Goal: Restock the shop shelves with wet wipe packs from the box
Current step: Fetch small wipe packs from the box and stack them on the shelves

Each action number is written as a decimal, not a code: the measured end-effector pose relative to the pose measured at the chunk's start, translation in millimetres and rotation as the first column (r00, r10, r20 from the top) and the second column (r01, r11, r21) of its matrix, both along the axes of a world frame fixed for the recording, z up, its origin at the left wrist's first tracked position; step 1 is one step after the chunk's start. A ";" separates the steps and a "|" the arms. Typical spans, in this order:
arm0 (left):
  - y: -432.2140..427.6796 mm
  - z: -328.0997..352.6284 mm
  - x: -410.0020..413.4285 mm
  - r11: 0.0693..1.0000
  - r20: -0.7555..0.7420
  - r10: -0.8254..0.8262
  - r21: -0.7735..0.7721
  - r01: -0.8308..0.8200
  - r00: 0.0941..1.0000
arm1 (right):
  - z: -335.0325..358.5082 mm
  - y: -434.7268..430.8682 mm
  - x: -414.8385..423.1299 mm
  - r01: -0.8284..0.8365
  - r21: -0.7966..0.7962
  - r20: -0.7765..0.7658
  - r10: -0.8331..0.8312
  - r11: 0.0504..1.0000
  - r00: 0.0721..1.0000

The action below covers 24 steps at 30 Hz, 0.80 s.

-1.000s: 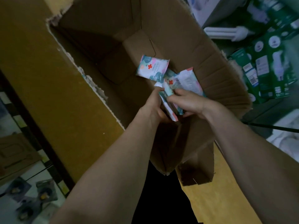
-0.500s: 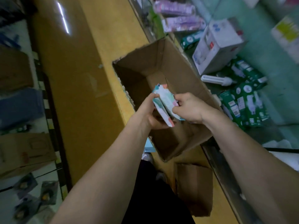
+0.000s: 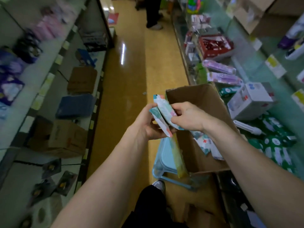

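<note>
Packs: wet wipe packs point(image 3: 164, 109) are held above the left rim of the box point(image 3: 194, 96); loose packs point(image 3: 204, 143) lie inside.
Left hand: left hand point(image 3: 144, 125) cups the stack from below, fingers curled round it.
Right hand: right hand point(image 3: 187, 117) grips the stack's right side, fingers curled.
Axis: the long axis runs away from the person, far ends raised; packs stand on edge, face to face.
Tip: square the edges before shelving and keep both grips, since the film looks slippery.
</note>
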<state>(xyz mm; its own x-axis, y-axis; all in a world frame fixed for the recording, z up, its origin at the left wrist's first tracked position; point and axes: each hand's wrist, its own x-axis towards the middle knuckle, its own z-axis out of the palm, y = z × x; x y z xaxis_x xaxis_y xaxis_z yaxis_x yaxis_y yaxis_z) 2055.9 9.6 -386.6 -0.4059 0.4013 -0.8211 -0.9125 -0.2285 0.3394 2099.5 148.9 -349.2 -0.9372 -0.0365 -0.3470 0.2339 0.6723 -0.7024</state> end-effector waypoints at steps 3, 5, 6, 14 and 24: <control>-40.7 20.4 10.0 0.997 -0.071 0.073 0.004 -0.072 0.995 | 16.4 -35.7 -4.2 -0.099 -0.016 -0.023 0.099 0.995 0.995; -67.1 33.7 16.2 0.993 -0.115 0.117 -0.015 -0.119 0.986 | 28.2 -60.4 -6.8 -0.172 -0.026 -0.040 0.171 0.985 0.985; -81.7 40.3 19.7 0.988 -0.132 0.146 -0.027 -0.151 0.980 | 34.7 -74.1 -7.8 -0.211 -0.026 -0.046 0.210 0.977 0.977; -197.9 95.4 53.7 0.902 -0.227 0.408 -0.046 -0.428 0.884 | 79.3 -188.4 -17.7 -0.483 -0.049 -0.154 0.471 0.874 0.868; -335.0 143.0 84.8 0.740 -0.320 0.639 0.011 -0.672 0.699 | 122.2 -338.8 -20.0 -0.643 0.071 -0.321 0.628 0.762 0.709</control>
<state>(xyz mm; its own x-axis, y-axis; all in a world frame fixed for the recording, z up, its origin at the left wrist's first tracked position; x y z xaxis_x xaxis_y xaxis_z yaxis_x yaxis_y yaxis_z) 2140.8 -325.4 -243.6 -0.7539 -0.1324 -0.6435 -0.4016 -0.6824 0.6108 2079.5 -189.9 -227.0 -0.7413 -0.6705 -0.0293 -0.4700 0.5498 -0.6905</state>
